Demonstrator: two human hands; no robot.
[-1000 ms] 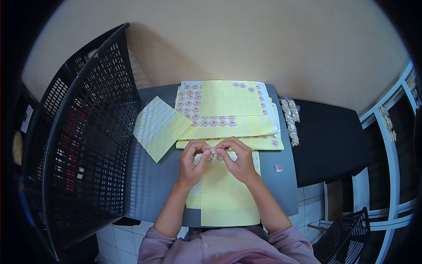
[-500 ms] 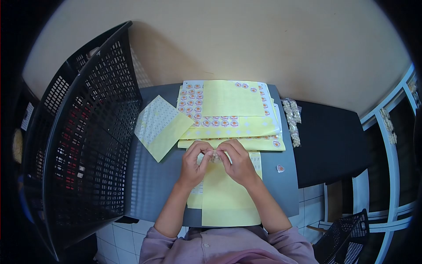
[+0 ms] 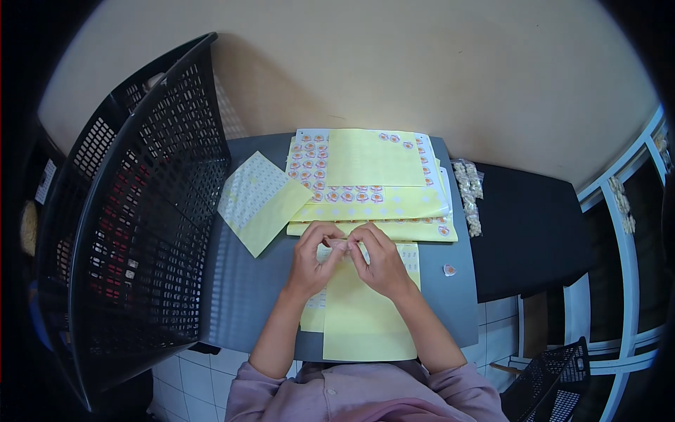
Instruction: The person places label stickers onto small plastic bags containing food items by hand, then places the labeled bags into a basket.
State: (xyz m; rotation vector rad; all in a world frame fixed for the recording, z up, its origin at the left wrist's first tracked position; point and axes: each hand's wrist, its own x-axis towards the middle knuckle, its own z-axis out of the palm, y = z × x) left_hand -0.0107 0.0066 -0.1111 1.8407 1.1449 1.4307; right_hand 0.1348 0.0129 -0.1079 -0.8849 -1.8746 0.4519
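My left hand (image 3: 314, 257) and my right hand (image 3: 380, 261) meet over the yellow sheet (image 3: 369, 316) at the front of the table. Thumb and fingers are pinched together on each side, fingertips almost touching. A small pale thing seems to lie between them, mostly covered by the fingers; its kind does not show. Under the left wrist lies a yellow sheet with small printed labels (image 3: 314, 320). Just beyond my fingers is a stack of sticker sheets (image 3: 337, 211) with round orange-and-pink stickers. One loose sticker (image 3: 449, 270) rests on the table to the right.
A tall black plastic crate (image 3: 151, 232) stands on the left. Near it a label sheet (image 3: 264, 204) lies askew on the grey table (image 3: 267, 288). Clear bags of pale pieces (image 3: 467, 197) lie on a black surface (image 3: 527, 218) at right. A smaller black basket (image 3: 552, 380) is below.
The pale, lumpy thing that showed below my fingertips is now mostly hidden by them. My hands stay nearly in place, and the view has shifted slightly.
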